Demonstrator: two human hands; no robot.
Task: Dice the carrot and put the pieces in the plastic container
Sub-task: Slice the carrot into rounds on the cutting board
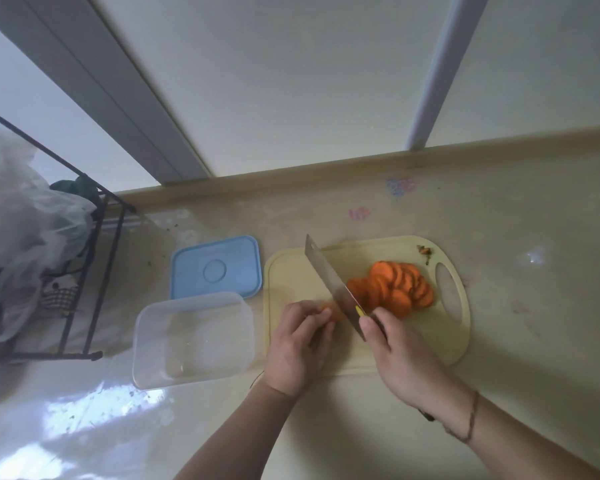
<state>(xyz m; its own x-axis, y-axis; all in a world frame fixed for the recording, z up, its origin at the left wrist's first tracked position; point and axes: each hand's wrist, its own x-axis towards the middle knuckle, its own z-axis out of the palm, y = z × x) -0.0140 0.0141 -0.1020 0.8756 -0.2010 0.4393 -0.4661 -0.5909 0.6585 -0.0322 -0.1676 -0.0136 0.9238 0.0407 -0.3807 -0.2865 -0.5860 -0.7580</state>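
On a pale yellow cutting board (291, 271) lies a heap of orange carrot slices (392, 287). My left hand (300, 344) pinches a short carrot stub (331, 312) at the board's left part. My right hand (400, 355) grips the handle of a broad steel knife (329, 282), whose blade stands between the stub and the slices. A clear plastic container (193, 339) sits just left of the board, with nothing in it. Its blue lid (217, 266) lies behind it.
A black wire rack (94, 258) with plastic bags (18, 230) stands at the left. A carrot top scrap (424, 251) lies at the board's far corner. The beige counter (534, 271) runs to a wall behind.
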